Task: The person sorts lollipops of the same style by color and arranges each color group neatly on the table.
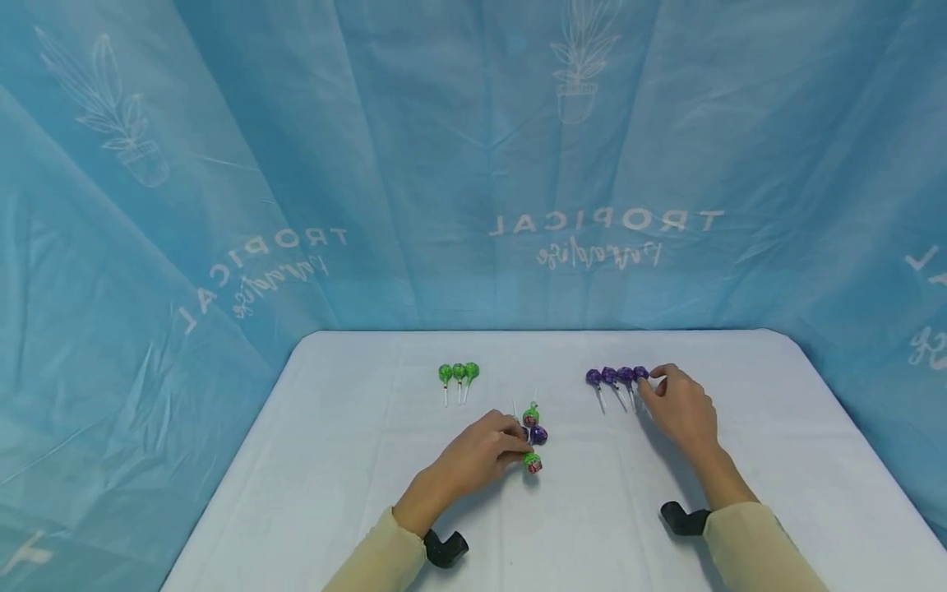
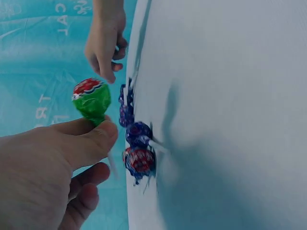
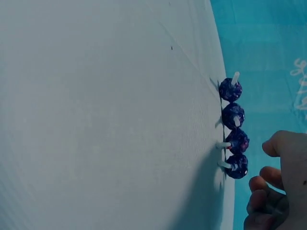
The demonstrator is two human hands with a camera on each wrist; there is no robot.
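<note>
My left hand [image 1: 479,454] pinches a green lollipop [image 1: 533,463] between thumb and fingers, its red-marked head pointing away from the fingertips in the left wrist view. Just beyond lies a small loose group with another green lollipop [image 1: 531,417] and a purple lollipop [image 1: 538,435]; the fingers partly hide more of it. At the back right, several purple lollipops [image 1: 610,376] lie side by side in a row, sticks toward me. My right hand [image 1: 679,407] is beside the row's right end. Its thumb and fingers [image 3: 273,145] are apart and hold nothing in the right wrist view.
Three green lollipops [image 1: 459,372] lie together at the back left of the white-covered table [image 1: 333,493]. A blue printed curtain [image 1: 444,164] stands behind the far edge and along both sides. A black wrist mount [image 1: 446,549] sticks out at each sleeve.
</note>
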